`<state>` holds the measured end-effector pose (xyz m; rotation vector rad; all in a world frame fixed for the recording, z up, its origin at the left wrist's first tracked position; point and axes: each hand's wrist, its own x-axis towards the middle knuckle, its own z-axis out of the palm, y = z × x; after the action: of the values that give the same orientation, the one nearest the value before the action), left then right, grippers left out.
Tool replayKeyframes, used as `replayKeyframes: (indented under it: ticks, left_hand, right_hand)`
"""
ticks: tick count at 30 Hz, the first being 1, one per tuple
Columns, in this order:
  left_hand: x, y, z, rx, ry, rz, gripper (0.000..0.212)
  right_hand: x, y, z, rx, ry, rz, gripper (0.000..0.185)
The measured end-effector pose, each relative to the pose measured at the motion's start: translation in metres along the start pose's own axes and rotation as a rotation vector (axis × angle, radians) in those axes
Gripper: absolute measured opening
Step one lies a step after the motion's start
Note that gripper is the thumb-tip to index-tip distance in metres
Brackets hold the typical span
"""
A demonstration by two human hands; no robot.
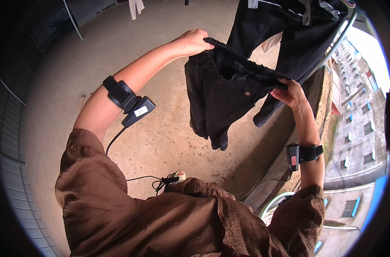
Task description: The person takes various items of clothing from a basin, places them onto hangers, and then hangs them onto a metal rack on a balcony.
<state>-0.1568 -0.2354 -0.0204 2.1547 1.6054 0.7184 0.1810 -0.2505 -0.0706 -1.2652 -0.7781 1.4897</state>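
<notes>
A black garment with an elastic waistband, probably trousers [214, 99], hangs spread between my two hands, with a small round button on its front. My left hand [195, 43] grips one end of the waistband at the upper middle. At the right, my right hand [289, 93] pinches the other end. The lower part of the cloth dangles in folds above the floor. Behind it, larger black trousers [294, 41] hang from a metal rail, partly covered by the garment I hold.
A curved metal rail [338, 41] runs along a low wall [310, 109] at the right, with buildings beyond. A light-rimmed basin [273, 202] stands beside my right sleeve. Pale clothing [136, 8] hangs at the top. Cables run from the devices strapped on my forearms.
</notes>
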Motion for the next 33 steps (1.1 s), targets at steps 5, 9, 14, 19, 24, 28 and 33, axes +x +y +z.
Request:
replayKeyframes:
  ticks: [5,9,14,19,24,28,33]
  left_hand:
    - [0.009,0.007,-0.001,-0.123,-0.057,-0.105,0.076]
    - [0.019,-0.019,0.003,-0.187,-0.143,-0.193,0.026]
    - [0.019,-0.042,0.015,-0.237,-0.103,-0.305,0.005]
    - [0.024,-0.059,0.021,-0.319,0.021,-0.301,0.015]
    - [0.032,-0.045,-0.005,-0.148,0.266,0.058,0.018]
    - [0.013,-0.013,-0.037,-0.103,0.419,0.177,0.024]
    - [0.002,-0.069,0.048,0.082,-0.011,-0.088,0.036]
  right_hand:
    - [-0.015,0.0,0.015,-0.281,-0.09,-0.244,0.038]
    - [-0.01,0.012,0.002,-0.962,0.071,-0.731,0.05]
    - [0.016,-0.013,-0.104,-1.234,0.156,-1.029,0.043]
    - [-0.01,-0.05,-0.091,-1.156,0.307,-0.622,0.024]
    - [-0.028,-0.068,-0.074,-0.992,0.272,-0.749,0.021]
    - [-0.039,-0.084,-0.063,-0.958,0.159,-0.909,0.02]
    - [0.007,0.034,-0.131,-1.4,0.431,-0.843,0.034]
